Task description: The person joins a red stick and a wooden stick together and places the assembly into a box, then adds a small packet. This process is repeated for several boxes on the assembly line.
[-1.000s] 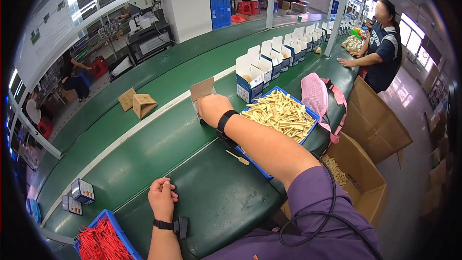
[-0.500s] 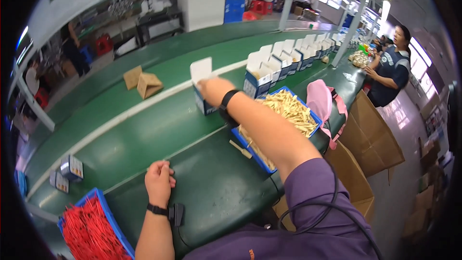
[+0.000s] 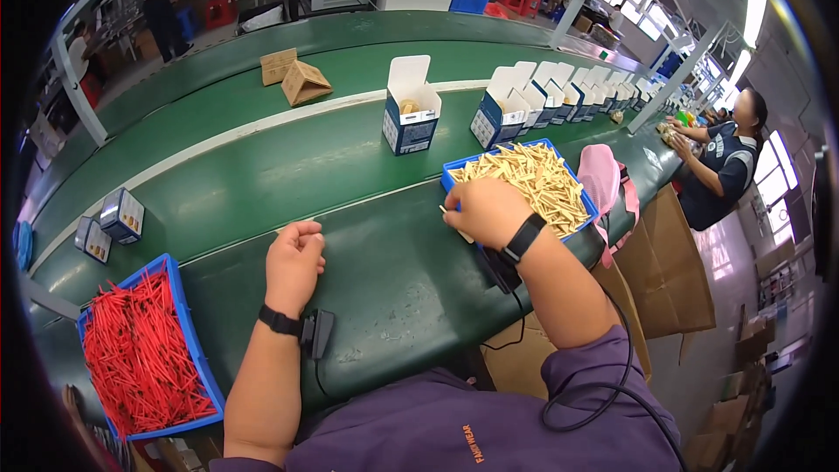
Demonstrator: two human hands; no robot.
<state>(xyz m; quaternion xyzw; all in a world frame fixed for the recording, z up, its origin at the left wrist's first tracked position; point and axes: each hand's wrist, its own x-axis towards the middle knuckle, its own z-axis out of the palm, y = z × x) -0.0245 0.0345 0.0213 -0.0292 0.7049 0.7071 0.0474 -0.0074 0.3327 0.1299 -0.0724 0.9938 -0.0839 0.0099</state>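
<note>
My right hand lies palm down on the near left corner of a blue bin heaped with beige sticks. Its fingers curl over some of the sticks, and one pokes out under the palm. My left hand rests on the green table as a loose fist with nothing in it. A white and blue carton stands on the conveyor belt beyond the bin, with its lid flap up.
A blue bin of red sticks sits at the near left, with small boxes beyond it. A row of open cartons runs along the belt to the right. Flat brown cartons lie farther back. A pink bag, a cardboard box and a seated co-worker are on the right.
My right hand let go of the open carton on the belt and drew back to the bin of beige sticks. My left hand stayed on the table.
</note>
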